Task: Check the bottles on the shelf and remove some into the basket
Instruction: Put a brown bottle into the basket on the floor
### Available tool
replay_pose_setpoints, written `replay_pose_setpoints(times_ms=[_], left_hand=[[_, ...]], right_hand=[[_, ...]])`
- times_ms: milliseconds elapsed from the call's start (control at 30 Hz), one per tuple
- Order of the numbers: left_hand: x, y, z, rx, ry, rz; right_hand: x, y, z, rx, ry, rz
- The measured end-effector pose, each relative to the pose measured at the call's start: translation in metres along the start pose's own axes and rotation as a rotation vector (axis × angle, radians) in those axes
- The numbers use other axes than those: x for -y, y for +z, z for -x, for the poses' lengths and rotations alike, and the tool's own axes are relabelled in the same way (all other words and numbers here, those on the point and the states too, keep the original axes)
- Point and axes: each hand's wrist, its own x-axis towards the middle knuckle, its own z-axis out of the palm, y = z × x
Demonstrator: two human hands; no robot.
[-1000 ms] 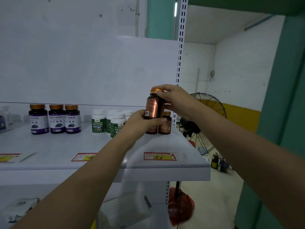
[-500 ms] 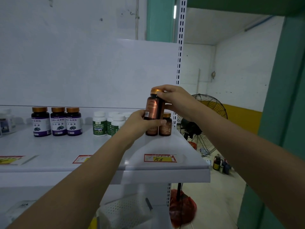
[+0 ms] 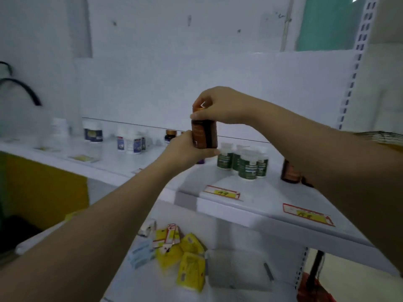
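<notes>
Nearest, at 6 o'clock, yellow packets (image 3: 189, 258) lie on the lower shelf beside a pale, blurred container (image 3: 237, 267); whether this is the basket cannot be told. At centre the brown bottle (image 3: 205, 134) is upright in mid-air, the left hand (image 3: 185, 151) curled round its base and the right hand (image 3: 220, 105) pinching its gold cap. A second ago it hung just over its row; it is now carried clear and the view has swung left and downward. Its brown neighbour (image 3: 290, 173) stays on the shelf (image 3: 268, 199) at 4 o'clock, beside green-labelled bottles (image 3: 244, 164). White bottles (image 3: 130, 142) stand farther off at 9 o'clock. Judgement: removal is under way and the deposit is outstanding.
</notes>
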Motion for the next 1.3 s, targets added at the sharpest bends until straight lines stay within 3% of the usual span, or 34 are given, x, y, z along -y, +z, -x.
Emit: replay_pose_setpoints(times_ms=[100,200,367,500,833,1300], left_hand=[[0.041,-0.056,0.03,-0.104,-0.116,-0.197],[0.091,-0.117,0.07,-0.162,-0.364,-0.46],[0.171,-0.201,0.137,-0.134,-0.649,-0.7],[0.224,-0.245,0.183,-0.106,-0.763,-0.794],[0.36,-0.334,0.206,-0.191,-0.881,-0.773],[0.605,-0.463,0.098,-0.115,-0.892,-0.764]], right_hand=[[0.058,0.035,-0.034,0.041,-0.15,-0.043],[0.117,0.084,-0.061,0.07,-0.267,-0.137],[0.21,0.172,-0.083,0.181,-0.392,-0.211],[0.271,0.231,-0.095,0.254,-0.451,-0.228],[0.371,0.362,-0.172,0.347,-0.49,-0.281],[0.457,0.556,-0.402,0.397,-0.493,-0.232]])
